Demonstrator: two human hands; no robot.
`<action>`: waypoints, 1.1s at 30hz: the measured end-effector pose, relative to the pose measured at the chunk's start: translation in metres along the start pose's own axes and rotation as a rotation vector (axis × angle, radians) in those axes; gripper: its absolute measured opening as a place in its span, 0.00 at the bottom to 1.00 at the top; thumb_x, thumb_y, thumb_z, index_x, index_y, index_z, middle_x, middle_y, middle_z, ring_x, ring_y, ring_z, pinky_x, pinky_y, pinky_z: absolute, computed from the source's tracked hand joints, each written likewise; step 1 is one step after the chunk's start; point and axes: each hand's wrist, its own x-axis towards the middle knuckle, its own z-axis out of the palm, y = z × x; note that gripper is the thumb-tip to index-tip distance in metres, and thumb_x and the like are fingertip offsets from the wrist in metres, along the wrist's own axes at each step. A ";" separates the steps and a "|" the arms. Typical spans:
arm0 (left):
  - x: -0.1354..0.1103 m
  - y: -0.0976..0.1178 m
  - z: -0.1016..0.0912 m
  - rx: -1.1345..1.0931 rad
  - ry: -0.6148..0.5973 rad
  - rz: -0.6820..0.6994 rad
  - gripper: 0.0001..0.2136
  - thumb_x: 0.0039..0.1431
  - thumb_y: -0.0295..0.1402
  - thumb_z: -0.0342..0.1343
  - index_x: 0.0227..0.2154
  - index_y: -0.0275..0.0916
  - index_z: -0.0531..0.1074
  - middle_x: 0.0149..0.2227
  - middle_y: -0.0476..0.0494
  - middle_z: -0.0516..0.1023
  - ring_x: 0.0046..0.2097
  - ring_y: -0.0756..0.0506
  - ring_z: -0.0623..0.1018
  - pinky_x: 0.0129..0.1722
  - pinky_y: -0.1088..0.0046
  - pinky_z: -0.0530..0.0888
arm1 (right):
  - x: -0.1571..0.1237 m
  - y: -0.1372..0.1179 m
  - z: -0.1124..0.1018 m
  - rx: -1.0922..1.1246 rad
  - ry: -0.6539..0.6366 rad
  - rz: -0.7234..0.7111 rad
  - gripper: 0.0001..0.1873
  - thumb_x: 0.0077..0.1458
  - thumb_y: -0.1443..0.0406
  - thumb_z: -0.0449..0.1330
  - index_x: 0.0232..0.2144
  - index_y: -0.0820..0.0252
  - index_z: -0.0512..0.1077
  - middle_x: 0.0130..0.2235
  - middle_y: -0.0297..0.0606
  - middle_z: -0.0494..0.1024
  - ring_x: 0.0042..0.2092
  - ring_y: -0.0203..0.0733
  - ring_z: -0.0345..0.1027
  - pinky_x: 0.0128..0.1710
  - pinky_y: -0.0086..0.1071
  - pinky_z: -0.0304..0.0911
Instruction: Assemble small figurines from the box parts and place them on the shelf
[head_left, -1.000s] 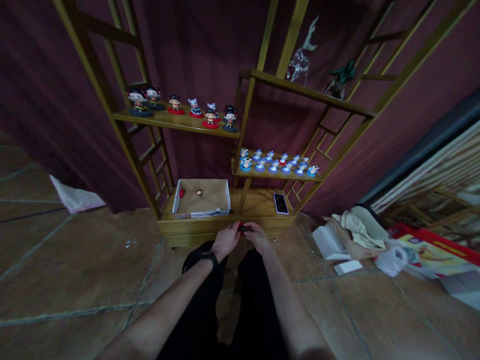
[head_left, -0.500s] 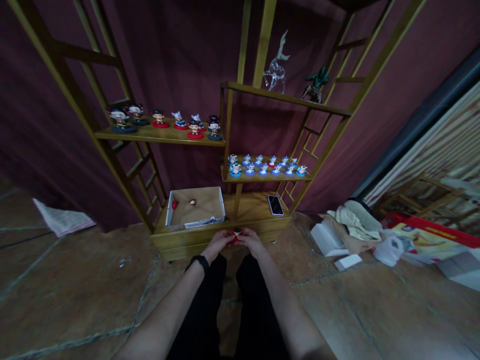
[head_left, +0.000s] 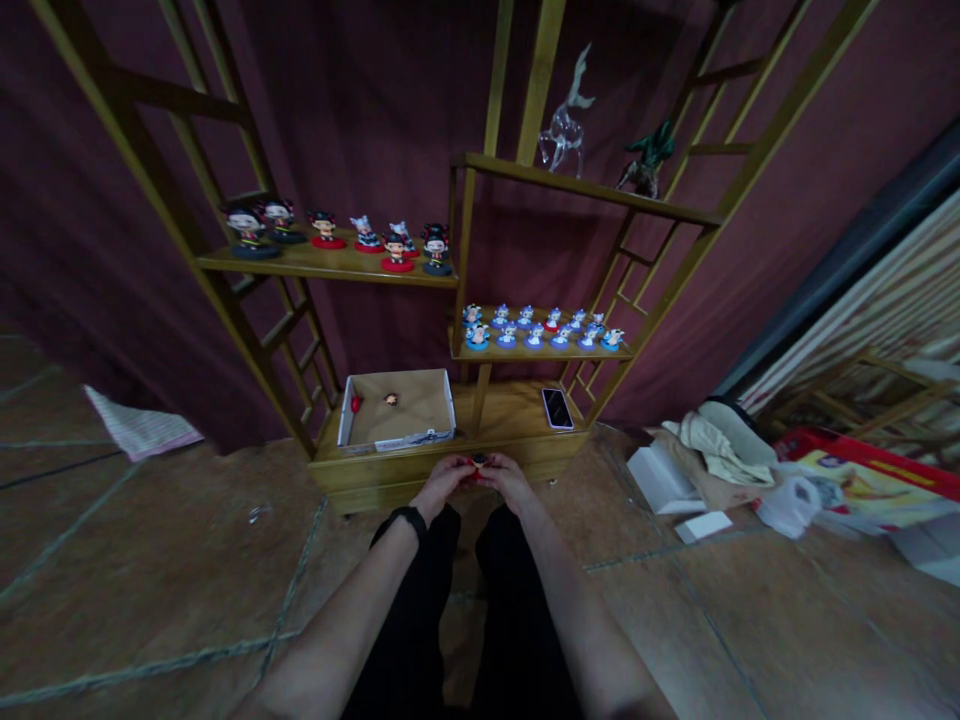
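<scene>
Between my two hands is a small figurine point(head_left: 478, 462) with a dark head and red on its lower part. My left hand point(head_left: 444, 481), below a black wristband, closes its fingers on the figurine's left side. From the other side my right hand point(head_left: 508, 479) grips it too. Just beyond my hands, on the low cabinet top, stands a shallow cardboard box point(head_left: 414, 408). Inside it lie a small red piece point(head_left: 355, 403) and a small figurine head point(head_left: 391, 399). Fine details of the held figurine are hidden by my fingers.
Several figurines point(head_left: 397, 252) stand on the upper left shelf, several blue-white ones point(head_left: 534, 335) on the right shelf. Above are a clear deer ornament point(head_left: 564, 135) and a green figure point(head_left: 648, 160). A phone point(head_left: 557, 409) lies on the cabinet; white boxes point(head_left: 664, 480) and a plastic bag point(head_left: 789, 505) sit right.
The view has shifted slightly, so the shelves appear a little farther right. Both hands stay together on the figurine, which seems slightly turned or tilted.
</scene>
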 end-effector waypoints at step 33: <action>0.002 -0.004 0.002 -0.077 -0.052 0.040 0.16 0.39 0.38 0.64 0.30 0.32 0.75 0.23 0.47 0.75 0.22 0.54 0.70 0.23 0.80 0.64 | -0.002 -0.003 0.000 0.052 0.009 -0.004 0.15 0.29 0.60 0.70 0.20 0.62 0.70 0.26 0.33 0.76 0.30 0.35 0.70 0.39 0.35 0.66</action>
